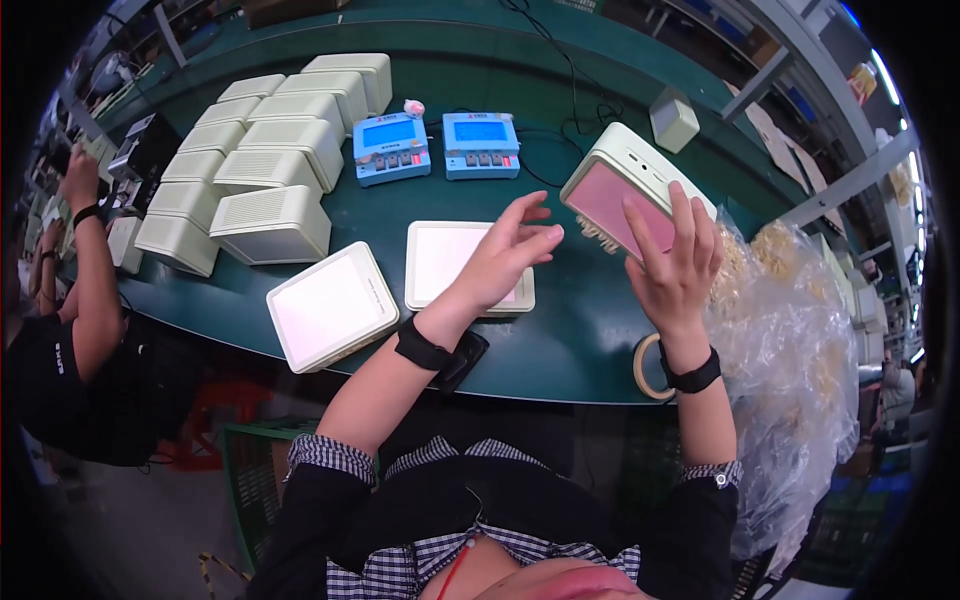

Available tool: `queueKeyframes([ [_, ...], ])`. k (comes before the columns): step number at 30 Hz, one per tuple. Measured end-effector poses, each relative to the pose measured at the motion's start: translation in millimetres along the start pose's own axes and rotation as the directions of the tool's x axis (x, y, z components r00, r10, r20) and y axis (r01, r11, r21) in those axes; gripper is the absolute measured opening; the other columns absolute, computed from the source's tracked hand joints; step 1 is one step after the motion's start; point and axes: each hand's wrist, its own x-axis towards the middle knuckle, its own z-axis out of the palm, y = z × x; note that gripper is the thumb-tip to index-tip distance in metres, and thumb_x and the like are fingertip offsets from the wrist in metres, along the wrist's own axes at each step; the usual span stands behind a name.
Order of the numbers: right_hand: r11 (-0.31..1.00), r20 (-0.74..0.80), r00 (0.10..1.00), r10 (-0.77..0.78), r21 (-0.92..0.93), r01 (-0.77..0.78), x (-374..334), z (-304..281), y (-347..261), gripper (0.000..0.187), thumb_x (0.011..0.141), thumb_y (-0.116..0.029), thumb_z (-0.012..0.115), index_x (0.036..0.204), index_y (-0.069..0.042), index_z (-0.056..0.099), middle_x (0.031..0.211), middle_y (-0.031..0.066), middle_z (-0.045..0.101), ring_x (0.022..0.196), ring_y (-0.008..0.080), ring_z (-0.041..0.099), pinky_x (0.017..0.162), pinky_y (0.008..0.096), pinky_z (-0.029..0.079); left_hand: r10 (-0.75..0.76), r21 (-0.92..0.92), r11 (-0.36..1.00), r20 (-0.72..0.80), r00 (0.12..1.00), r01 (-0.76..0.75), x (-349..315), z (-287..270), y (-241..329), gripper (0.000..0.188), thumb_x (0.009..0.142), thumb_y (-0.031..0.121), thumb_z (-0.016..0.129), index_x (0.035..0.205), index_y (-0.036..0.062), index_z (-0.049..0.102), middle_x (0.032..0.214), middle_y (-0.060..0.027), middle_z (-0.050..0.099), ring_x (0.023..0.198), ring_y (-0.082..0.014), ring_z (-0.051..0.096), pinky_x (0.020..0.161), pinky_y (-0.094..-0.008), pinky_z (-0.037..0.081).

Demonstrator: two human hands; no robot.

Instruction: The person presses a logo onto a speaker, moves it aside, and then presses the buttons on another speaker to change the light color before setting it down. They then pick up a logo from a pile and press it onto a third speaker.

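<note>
My right hand grips a cream box-shaped device by one side, its fingers lying over the edge and the pinkish front panel. The device is tilted, with small ports on its upper side and a row of small tan pieces along its lower edge. My left hand is open and holds nothing, fingers apart, above a second cream device that lies with its pale panel up. Left of that, a third device lies at an angle near the table edge.
Cream boxes stand in rows at the left. Two blue testers with screens sit mid-table, cables behind. Another cream box stands far right. A tape roll and a clear plastic bag of tan pieces are right. A co-worker's arm shows left.
</note>
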Motion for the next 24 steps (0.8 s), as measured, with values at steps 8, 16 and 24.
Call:
queueKeyframes([
  [8,0.994,-0.29,0.952,-0.094,0.023,0.105,23.8,33.0,-39.3,0.061,0.071,-0.016,0.077,0.127,-0.035,0.062,0.145,0.0082,0.049,0.129,0.0262,0.045,0.108,0.0387,0.029,0.179,-0.128,0.976,-0.005,0.984,-0.179,-0.3,-1.5,-11.2,0.09,0.091,0.032,0.07,0.15,0.0059,0.007,0.148,-0.0205,0.032,0.137,-0.0306,0.04,0.109,-0.0413,0.039],
  [16,0.68,-0.221,0.972,-0.083,0.7,0.217,33.3,34.0,-74.5,0.043,0.082,-0.022,0.071,0.124,-0.021,0.063,0.141,0.0126,0.052,0.124,0.0314,0.05,0.104,0.0422,0.041,0.195,-0.407,0.87,-0.239,0.951,-0.28,2.8,-9.6,-2.0,0.09,0.09,0.027,0.073,0.144,0.0146,0.002,0.144,-0.0166,0.031,0.137,-0.0299,0.039,0.106,-0.0461,0.043],
  [24,0.348,-0.394,0.915,0.089,0.873,0.343,20.4,28.9,-60.0,0.073,0.078,-0.038,0.074,0.14,-0.011,0.047,0.146,0.0202,0.044,0.131,0.0345,0.048,0.107,0.0447,0.04,0.151,-0.493,0.838,-0.201,0.968,-0.233,-2.8,-11.3,-12.1,0.095,0.087,0.031,0.073,0.148,0.017,0.002,0.143,-0.0152,0.031,0.132,-0.0286,0.043,0.103,-0.0468,0.047],
])
